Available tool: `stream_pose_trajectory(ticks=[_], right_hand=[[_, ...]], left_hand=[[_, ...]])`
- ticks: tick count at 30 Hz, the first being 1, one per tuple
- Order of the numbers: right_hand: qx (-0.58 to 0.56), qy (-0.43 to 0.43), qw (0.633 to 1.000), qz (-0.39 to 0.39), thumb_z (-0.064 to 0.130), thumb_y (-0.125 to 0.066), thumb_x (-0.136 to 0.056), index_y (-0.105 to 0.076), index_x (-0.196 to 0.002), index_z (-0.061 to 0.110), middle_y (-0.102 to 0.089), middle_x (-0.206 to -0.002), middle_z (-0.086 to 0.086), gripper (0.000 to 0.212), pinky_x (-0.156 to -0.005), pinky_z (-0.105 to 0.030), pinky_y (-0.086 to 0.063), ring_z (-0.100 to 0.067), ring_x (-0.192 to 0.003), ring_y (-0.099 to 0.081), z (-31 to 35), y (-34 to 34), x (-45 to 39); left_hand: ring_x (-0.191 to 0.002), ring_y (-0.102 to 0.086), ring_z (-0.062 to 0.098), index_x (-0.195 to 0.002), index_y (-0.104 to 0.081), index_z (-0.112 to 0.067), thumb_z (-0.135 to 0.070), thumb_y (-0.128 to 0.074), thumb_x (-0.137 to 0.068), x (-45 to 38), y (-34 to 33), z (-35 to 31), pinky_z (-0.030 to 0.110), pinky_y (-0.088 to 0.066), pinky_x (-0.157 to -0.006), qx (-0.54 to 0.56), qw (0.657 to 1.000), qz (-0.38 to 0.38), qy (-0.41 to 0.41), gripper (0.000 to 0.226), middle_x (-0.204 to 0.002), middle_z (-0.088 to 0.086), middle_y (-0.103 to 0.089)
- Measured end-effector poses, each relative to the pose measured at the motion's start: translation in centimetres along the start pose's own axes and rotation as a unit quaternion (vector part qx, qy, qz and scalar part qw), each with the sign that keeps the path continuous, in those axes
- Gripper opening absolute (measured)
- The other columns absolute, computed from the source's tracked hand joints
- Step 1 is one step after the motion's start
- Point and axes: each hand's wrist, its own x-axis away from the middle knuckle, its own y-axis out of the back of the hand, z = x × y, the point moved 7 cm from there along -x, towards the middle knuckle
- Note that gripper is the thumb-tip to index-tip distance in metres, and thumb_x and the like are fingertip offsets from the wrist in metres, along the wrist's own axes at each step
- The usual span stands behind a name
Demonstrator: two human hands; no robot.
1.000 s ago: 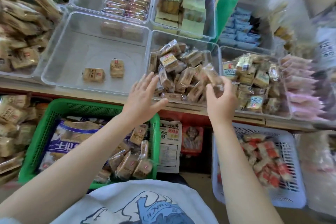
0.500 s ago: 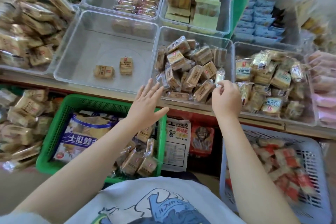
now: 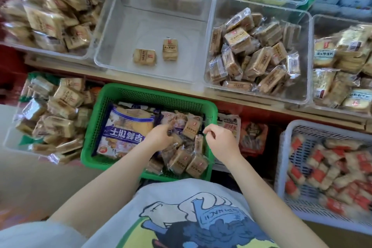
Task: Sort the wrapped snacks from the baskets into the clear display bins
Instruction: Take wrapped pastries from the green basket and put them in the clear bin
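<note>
A green basket [image 3: 153, 91] below the shelf holds several brown wrapped snacks [image 3: 191, 129] and a large blue bag [image 3: 128, 127]. My left hand [image 3: 161, 137] is down in the basket with its fingers bent onto the snacks; a grip on one does not show. Over the basket's right rim my right hand [image 3: 219, 139] hovers, fingers loosely curled and holding nothing. On the shelf above, one clear bin [image 3: 259, 4] is piled with the same brown snacks [image 3: 255, 60]. The clear bin [image 3: 153, 26] to its left holds only two snacks [image 3: 144, 57].
A pale basket [image 3: 322, 127] of red-and-white snacks [image 3: 332, 167] stands at the right. A clear sack of brown snacks [image 3: 50, 117] lies left of the green basket. More filled bins [image 3: 50, 16] line the shelf on both sides and behind.
Both hands have come down from the piled bin to the green basket. The snack my right hand held over the bin is no longer in it. The view has tilted downward.
</note>
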Motion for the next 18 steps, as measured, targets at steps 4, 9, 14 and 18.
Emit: stream_pose_trajectory(ticks=[4,9,14,18], right_hand=[[0.02,-0.023,0.999,0.01,0.013,-0.046,-0.1,-0.068,-0.101,0.02,-0.06,-0.079,0.009,0.023,-0.056,-0.02,-0.038,-0.007,-0.064,-0.054,-0.1,-1.4,0.5],[0.009,-0.04,0.999,0.017,0.013,-0.047,-0.1,-0.066,-0.099,0.022,-0.061,-0.074,0.011,0.021,-0.05,-0.02,-0.036,-0.004,-0.055,-0.05,0.3,-2.5,0.9],[-0.033,-0.063,0.997,0.01,0.013,-0.047,-0.099,-0.068,-0.096,0.022,-0.061,-0.071,0.007,0.023,-0.051,-0.023,-0.033,-0.006,-0.051,-0.046,0.6,-2.9,0.8],[-0.106,-0.082,0.991,-0.017,0.018,-0.05,-0.101,-0.065,-0.107,0.024,-0.061,-0.083,0.009,0.017,-0.057,-0.021,-0.041,-0.004,-0.061,-0.052,2.0,-1.3,0.4]], left_hand=[[-0.13,-0.049,0.028,-0.152,-0.034,-0.016,-0.03,-0.065,-0.093,-1.3,-1.6,0.5,0.034,-0.045,-0.097,0.005,1.0,0.023,-0.02,0.068,-0.149,0.008,-0.045],[-0.113,-0.058,0.025,-0.135,-0.057,-0.015,-0.033,-0.069,-0.088,-3.2,-2.4,0.5,0.033,-0.05,-0.089,-0.004,0.997,0.062,-0.035,0.052,-0.132,0.006,-0.059],[-0.101,-0.058,0.018,-0.112,-0.065,-0.02,-0.036,-0.074,-0.087,-2.8,-0.6,0.2,0.03,-0.05,-0.083,0.036,0.997,0.024,-0.069,0.031,-0.114,-0.001,-0.063],[-0.096,-0.063,0.01,-0.102,-0.067,-0.023,-0.029,-0.077,-0.083,-0.3,4.0,-1.0,0.029,-0.053,-0.084,0.193,0.974,-0.039,-0.109,0.022,-0.1,-0.01,-0.066]])
